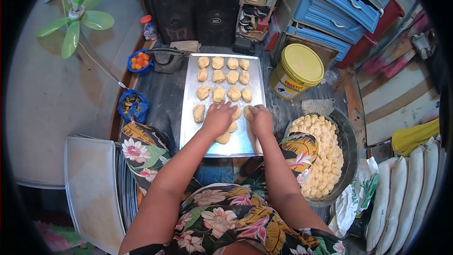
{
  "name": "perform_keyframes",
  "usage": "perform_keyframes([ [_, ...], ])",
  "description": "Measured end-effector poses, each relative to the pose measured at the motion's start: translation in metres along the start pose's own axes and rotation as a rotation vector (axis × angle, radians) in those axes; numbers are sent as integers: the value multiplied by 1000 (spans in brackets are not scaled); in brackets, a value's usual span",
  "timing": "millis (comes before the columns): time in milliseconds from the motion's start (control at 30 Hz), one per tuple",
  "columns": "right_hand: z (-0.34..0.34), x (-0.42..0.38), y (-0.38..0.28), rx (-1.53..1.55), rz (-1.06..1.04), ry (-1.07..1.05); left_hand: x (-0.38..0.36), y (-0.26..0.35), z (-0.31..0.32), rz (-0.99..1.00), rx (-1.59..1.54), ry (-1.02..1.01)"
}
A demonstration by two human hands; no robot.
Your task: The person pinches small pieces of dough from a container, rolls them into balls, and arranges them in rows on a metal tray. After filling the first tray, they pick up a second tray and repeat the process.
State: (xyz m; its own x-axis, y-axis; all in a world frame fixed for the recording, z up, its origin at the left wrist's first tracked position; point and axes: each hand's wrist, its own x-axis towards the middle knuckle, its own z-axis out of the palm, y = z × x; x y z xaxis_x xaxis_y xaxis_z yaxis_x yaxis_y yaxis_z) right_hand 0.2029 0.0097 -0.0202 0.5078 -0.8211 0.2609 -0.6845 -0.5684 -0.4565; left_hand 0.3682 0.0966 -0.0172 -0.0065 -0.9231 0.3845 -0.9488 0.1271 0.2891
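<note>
A silver baking tray (188,134) lies in front of me with rows of pale yellow dough balls (218,76) on its far part. My left hand (219,117) is over the tray's middle, thumb and forefinger closed about a dough ball (236,113). Some of its fingers rest forward, near the row above. Close by on the right, my right hand (261,120) has its fingers closed on another dough ball (247,112), partly hidden by them. Nearer me, a few loose dough pieces (222,138) lie beside my left wrist. Beside my right knee stands a dark basin (348,160) heaped with dough pieces (325,156).
A yellow lidded bucket (297,71) stands right of the tray. To the left are a blue bowl of orange fruit (140,61), a blue bag (133,106) and a green-bladed fan (75,16). Stacked trays (92,179) lean at my left; long wrapped rolls (401,198) lie at right.
</note>
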Motion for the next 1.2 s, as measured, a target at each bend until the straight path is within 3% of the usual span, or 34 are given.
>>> perform_keyframes([
  [33,-4,0,-4,5,-4,-1,-7,-2,-5,-4,6,0],
  [133,-15,-9,-36,177,-29,30,-32,-4,-42,-413,-21,140],
  [233,-5,-17,-53,244,-149,-277,-51,-22,-54,-556,16,94],
  [300,-4,-19,-57,235,-106,-340,-56,-42,-38,-656,-254,-45],
  [433,-3,-18,-48,204,-70,-433,-55,-26,-30,-564,-166,100],
  [500,-6,-19,-44,235,-61,-414,-49,3,-44,-377,41,106],
  [533,-6,-21,-43,269,-53,-406,-50,19,-48,-419,-112,5],
  [600,-8,-24,-48,326,-40,-309,-64,25,-43,-281,-265,-187],
  [700,0,-31,-57,439,-67,-139,-79,25,-37,-395,-371,-82],
  [800,13,-40,-66,514,-136,-3,-79,6,-43,-497,-276,-83],
  [867,18,-46,-72,438,-112,-164,-80,-1,-46,-527,-231,-41],
  [900,14,-46,-75,330,-77,-347,-82,-5,-44,-498,-198,13],
  [1000,15,-45,-75,303,-101,-362,-80,5,-49,-465,-147,63],
  [1200,16,-44,-72,385,-92,-367,-83,-2,-47,-461,-178,-101],
])
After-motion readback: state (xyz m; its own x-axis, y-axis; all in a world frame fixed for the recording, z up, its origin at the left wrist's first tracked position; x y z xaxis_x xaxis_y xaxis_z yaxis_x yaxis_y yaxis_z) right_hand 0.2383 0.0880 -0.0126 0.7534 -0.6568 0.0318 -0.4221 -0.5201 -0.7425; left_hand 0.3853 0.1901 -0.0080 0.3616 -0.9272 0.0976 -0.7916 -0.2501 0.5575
